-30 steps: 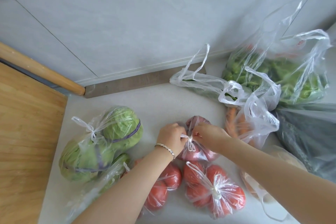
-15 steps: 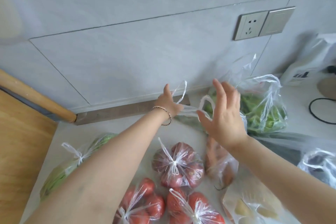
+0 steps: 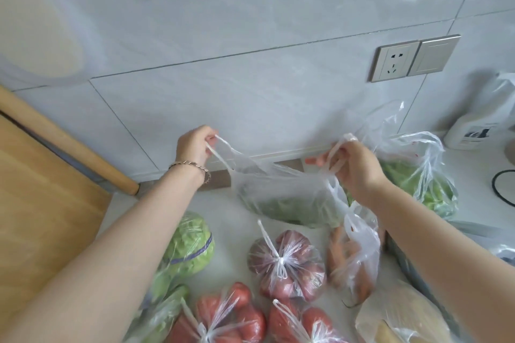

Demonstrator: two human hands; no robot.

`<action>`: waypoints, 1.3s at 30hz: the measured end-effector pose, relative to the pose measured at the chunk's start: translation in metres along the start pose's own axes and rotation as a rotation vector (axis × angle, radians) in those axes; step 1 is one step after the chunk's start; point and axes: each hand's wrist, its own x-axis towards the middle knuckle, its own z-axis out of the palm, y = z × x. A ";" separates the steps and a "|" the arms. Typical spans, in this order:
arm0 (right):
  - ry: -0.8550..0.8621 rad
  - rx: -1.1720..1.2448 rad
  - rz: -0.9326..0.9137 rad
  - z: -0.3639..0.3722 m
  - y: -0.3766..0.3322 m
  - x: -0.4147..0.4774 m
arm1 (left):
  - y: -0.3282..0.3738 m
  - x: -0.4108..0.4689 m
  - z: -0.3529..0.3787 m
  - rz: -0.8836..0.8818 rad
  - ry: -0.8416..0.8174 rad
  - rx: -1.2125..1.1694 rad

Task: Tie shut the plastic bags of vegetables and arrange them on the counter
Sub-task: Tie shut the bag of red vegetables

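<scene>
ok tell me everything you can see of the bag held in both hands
The bag is thin, clear, crinkled plastic with dark green vegetables low inside. It is untied: the left hand grips one handle loop, the right hand the other, held spread apart. It is near the wall, behind the tied bag of purplish vegetables; whether its bottom touches the counter I cannot tell.

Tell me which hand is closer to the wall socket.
Right. The right hand is below and a little left of the socket, gripping one handle of the bag; the left hand grips the other handle much farther left.
</scene>
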 end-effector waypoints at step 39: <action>-0.413 -0.506 -0.104 0.045 0.033 -0.088 | -0.064 -0.134 -0.028 0.249 -0.409 0.176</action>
